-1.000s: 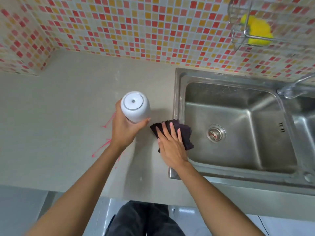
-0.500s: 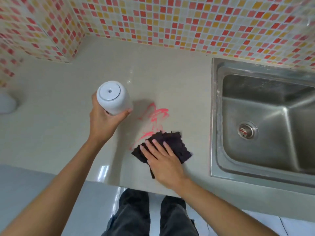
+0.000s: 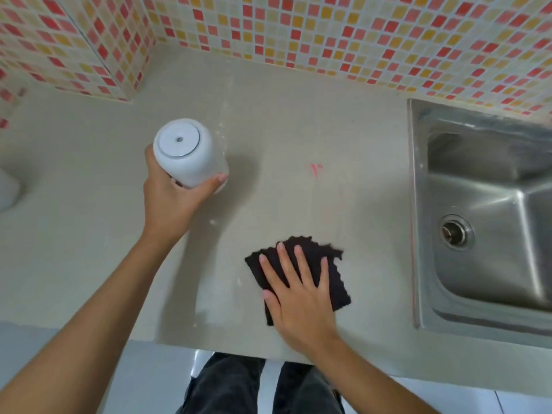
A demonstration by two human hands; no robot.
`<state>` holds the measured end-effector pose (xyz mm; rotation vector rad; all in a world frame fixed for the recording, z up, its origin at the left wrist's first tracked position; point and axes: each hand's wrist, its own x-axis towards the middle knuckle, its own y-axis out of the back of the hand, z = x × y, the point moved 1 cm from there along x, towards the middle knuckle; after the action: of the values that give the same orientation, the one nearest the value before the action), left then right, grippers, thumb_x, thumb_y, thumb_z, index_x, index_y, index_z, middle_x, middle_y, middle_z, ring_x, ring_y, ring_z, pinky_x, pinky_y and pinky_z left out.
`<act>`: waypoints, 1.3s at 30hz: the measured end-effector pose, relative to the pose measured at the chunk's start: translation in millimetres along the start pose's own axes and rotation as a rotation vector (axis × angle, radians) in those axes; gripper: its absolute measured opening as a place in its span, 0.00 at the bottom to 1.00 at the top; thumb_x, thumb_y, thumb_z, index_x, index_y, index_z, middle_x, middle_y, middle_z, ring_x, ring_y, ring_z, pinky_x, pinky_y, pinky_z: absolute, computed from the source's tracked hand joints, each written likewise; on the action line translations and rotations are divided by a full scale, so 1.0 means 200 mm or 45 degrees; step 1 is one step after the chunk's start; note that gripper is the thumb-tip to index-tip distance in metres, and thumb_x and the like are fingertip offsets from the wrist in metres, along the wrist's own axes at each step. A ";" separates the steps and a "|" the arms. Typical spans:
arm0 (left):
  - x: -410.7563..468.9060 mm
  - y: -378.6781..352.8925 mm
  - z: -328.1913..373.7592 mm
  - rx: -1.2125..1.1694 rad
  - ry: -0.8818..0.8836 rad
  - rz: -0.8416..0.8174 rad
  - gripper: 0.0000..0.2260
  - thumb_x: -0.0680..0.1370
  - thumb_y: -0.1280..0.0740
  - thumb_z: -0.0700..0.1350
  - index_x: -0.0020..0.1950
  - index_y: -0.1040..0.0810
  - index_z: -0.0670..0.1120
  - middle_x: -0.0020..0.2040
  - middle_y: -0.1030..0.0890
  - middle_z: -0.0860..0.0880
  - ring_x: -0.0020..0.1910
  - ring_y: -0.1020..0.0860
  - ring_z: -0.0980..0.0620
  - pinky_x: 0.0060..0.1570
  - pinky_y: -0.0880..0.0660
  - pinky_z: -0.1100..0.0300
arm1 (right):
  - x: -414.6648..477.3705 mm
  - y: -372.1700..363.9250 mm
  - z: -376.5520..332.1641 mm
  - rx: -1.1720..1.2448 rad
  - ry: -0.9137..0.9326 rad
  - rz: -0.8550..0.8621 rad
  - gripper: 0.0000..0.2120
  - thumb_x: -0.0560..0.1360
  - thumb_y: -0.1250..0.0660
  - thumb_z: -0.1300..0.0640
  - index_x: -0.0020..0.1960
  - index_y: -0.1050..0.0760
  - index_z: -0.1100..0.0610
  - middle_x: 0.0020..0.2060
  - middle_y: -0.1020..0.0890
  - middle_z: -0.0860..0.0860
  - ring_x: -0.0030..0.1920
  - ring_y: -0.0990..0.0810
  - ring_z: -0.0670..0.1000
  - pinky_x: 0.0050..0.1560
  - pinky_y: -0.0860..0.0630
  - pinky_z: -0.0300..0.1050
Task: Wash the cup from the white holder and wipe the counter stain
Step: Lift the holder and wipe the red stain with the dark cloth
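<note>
**Head view: cup held upside down, cloth pressed flat below the stain**

Head camera gives me the left hand (image 3: 170, 201) wrapped around the white cup (image 3: 186, 152), which is upside down with its base toward me; the thumb lies along its right side and the fingers go behind it. The cup is held over the beige worktop (image 3: 89, 234), left of centre. My right hand (image 3: 298, 294) lies open, fingers spread and palm down, pressing on the dark cloth (image 3: 334, 276), which sits flat near the worktop's front edge. A small pink stain (image 3: 315, 168) shows on the worktop beyond the cloth, apart from it and to the right of the cup. The steel sink (image 3: 484, 234) is set into the worktop at the far right, well apart from both hands.
</note>
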<state>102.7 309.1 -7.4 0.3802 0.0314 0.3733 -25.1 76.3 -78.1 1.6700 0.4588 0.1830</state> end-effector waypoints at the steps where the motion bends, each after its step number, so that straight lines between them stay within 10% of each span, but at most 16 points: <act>1: 0.02 -0.01 0.00 0.001 -0.005 -0.004 0.40 0.67 0.20 0.51 0.72 0.39 0.52 0.64 0.26 0.59 0.61 0.25 0.64 0.58 0.26 0.65 | 0.15 0.02 0.05 -0.033 0.001 0.043 0.26 0.82 0.53 0.41 0.78 0.52 0.44 0.78 0.48 0.50 0.77 0.50 0.57 0.70 0.49 0.70; 9: 0.07 -0.08 -0.04 -0.019 -0.041 -0.072 0.41 0.66 0.20 0.50 0.73 0.39 0.52 0.66 0.27 0.59 0.63 0.26 0.63 0.61 0.27 0.63 | 1.00 0.11 0.51 0.101 -0.519 0.163 0.25 0.82 0.59 0.42 0.78 0.55 0.43 0.78 0.51 0.48 0.78 0.54 0.54 0.72 0.55 0.68; 15: 0.13 -0.08 0.00 -0.015 -0.002 -0.098 0.41 0.65 0.20 0.52 0.72 0.39 0.53 0.64 0.26 0.60 0.58 0.26 0.69 0.58 0.26 0.68 | 0.11 0.00 0.03 -0.095 -0.284 0.093 0.26 0.82 0.55 0.41 0.78 0.52 0.45 0.78 0.47 0.50 0.77 0.49 0.56 0.71 0.53 0.70; 20: 0.14 -0.10 0.00 -0.036 -0.015 -0.113 0.41 0.65 0.20 0.53 0.72 0.38 0.53 0.65 0.26 0.59 0.61 0.25 0.64 0.59 0.26 0.64 | 0.68 0.14 0.46 -0.202 -0.086 0.087 0.28 0.79 0.53 0.38 0.77 0.46 0.44 0.76 0.40 0.49 0.76 0.43 0.55 0.72 0.53 0.67; 25: 0.14 -0.11 -0.06 -0.055 -0.034 -0.125 0.42 0.66 0.20 0.53 0.73 0.40 0.49 0.66 0.26 0.57 0.63 0.26 0.62 0.63 0.26 0.57 | 1.35 0.22 0.75 -0.056 -0.416 0.201 0.27 0.80 0.58 0.39 0.77 0.48 0.44 0.77 0.43 0.48 0.77 0.47 0.56 0.73 0.51 0.64; 35: 0.23 -0.08 -0.04 -0.073 0.008 -0.076 0.43 0.65 0.20 0.54 0.73 0.39 0.49 0.67 0.27 0.57 0.64 0.27 0.62 0.64 0.27 0.55 | 0.09 -0.01 -0.21 0.072 -0.077 -0.027 0.27 0.81 0.52 0.40 0.78 0.53 0.44 0.78 0.50 0.49 0.78 0.53 0.56 0.73 0.48 0.64; 39: 0.28 -0.07 -0.04 -0.092 -0.023 -0.059 0.42 0.67 0.20 0.52 0.73 0.39 0.48 0.66 0.27 0.57 0.63 0.26 0.63 0.63 0.27 0.61 | 0.45 0.03 -0.01 0.026 0.073 0.017 0.27 0.80 0.51 0.39 0.77 0.49 0.42 0.78 0.46 0.48 0.77 0.50 0.56 0.73 0.49 0.64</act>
<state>159.3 319.7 -17.5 0.3106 0.0091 0.3245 55.7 113.6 -85.2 1.6916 0.4939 0.2375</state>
